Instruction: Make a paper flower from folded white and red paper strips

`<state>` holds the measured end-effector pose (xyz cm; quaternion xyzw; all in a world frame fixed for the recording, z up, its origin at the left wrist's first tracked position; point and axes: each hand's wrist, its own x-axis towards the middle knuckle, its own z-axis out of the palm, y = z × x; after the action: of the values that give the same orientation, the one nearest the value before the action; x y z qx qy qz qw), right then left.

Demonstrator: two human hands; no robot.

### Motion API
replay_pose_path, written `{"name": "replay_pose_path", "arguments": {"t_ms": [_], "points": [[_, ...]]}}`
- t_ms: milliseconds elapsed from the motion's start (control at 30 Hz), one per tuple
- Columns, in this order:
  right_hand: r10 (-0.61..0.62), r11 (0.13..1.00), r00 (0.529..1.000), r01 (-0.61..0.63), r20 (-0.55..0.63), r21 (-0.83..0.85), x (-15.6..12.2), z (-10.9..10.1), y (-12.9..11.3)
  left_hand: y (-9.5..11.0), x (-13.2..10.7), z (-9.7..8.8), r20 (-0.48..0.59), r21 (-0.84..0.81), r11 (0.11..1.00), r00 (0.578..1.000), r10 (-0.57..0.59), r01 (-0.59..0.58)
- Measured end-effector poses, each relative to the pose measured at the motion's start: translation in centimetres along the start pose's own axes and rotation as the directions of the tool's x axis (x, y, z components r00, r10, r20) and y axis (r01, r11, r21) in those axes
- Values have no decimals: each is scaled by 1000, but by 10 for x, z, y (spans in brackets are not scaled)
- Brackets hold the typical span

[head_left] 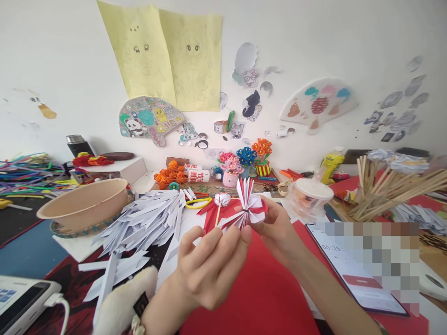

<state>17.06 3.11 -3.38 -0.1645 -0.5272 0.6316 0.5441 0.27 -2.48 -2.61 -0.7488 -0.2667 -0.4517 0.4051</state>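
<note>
My left hand (209, 265) is closed in a pinch on a thin wooden stick (218, 217) topped with a small white paper ball (222, 199). My right hand (275, 228) is closed on a pleated red-and-white paper fan piece (246, 200), held at its tied middle. Both hands are raised above a sheet of red paper (258, 288) on the table, with the stick close against the left side of the fan piece.
A heap of white paper strips (146, 218) lies left of centre beside a tan bowl (84, 204). Wooden sticks (391, 188), a lidded plastic cup (310, 197) and a phone (356, 270) sit on the right. Small craft flowers (244, 160) and glue bottles (199, 176) stand at the back.
</note>
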Motion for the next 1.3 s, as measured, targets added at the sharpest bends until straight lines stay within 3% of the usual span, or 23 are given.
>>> {"name": "replay_pose_path", "arguments": {"t_ms": [167, 400, 667, 733, 800, 833, 867, 933, 967, 1067, 1167, 1233, 1300], "points": [[13, 1000, 1000, -13, -21, -18, 1, 1, -1, 0, -2, 4, 10, -1, 1000, 1000, -1, 1], [225, 965, 974, -227, 34, 131, 4, -5, 1, 3, 2, 9, 54, -37, 993, 992, -113, 115], [241, 953, 970, -243, 36, 183, 4, -16, 3, 12, 3, 9, 128, -133, 984, 987, -102, 119], [223, 959, 974, -214, -28, 185, 7, -20, 3, 8, 6, 7, 131, -181, 962, 974, -185, 207], [181, 971, 975, -156, -132, 183, 10, -27, 5, -1, 8, 11, 146, -137, 907, 914, -379, 398], [150, 975, 969, -113, -195, 189, 12, -31, 7, -7, 9, 15, 231, -42, 858, 840, -490, 512], [130, 977, 962, -82, -241, 199, 14, -36, 9, -14, 9, 20, 357, 89, 804, 735, -577, 588], [88, 975, 950, -20, -300, 222, 17, -43, 12, -26, 7, 35, 684, 312, 731, 391, -616, 607], [83, 974, 947, -11, -311, 227, 18, -45, 13, -31, 5, 43, 728, 333, 731, 331, -601, 596], [88, 971, 951, -15, -297, 240, 18, -46, 15, -38, -3, 65, 779, 324, 746, 283, -559, 582], [60, 961, 959, 19, -276, 275, 18, -43, 14, -38, -7, 75, 781, 311, 739, 282, -557, 598], [43, 960, 965, 32, -259, 278, 18, -41, 13, -39, -4, 72, 757, 287, 729, 320, -570, 621], [32, 963, 967, 38, -252, 268, 18, -41, 11, -41, 2, 64, 720, 229, 729, 392, -573, 645]]}}
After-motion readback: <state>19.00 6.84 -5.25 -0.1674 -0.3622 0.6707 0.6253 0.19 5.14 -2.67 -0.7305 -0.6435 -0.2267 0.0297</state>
